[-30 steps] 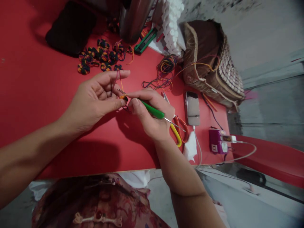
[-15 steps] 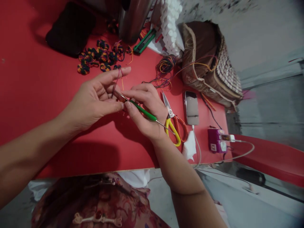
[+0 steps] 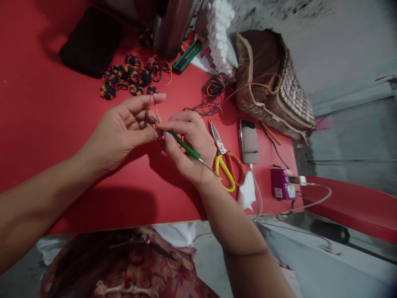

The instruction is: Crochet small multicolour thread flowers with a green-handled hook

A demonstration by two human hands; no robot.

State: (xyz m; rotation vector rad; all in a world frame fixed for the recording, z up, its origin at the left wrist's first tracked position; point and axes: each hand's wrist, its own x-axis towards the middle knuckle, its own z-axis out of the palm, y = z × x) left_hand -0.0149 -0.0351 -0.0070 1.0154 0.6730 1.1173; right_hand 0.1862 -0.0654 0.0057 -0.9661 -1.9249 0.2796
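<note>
My right hand is closed around a crochet hook with a green grip; its metal tip points at my left fingers. Thin multicoloured yarn loops over the raised index finger of my left hand and runs down to the hook. The thumb and other fingers of that hand pinch the yarn near the hook tip, and a small worked piece there is mostly hidden. Just beyond my left hand lie several crocheted flowers in dark, yellow and pink yarn. A loose yarn bundle rests farther right.
On the red table are scissors close to my right wrist, a phone on a cable, a purple adapter, a green cutter and a black pouch. A brown bag stands at back right.
The hook tip and my right hand have shifted slightly against the yarn. My left index finger has dipped a little and moved left.
</note>
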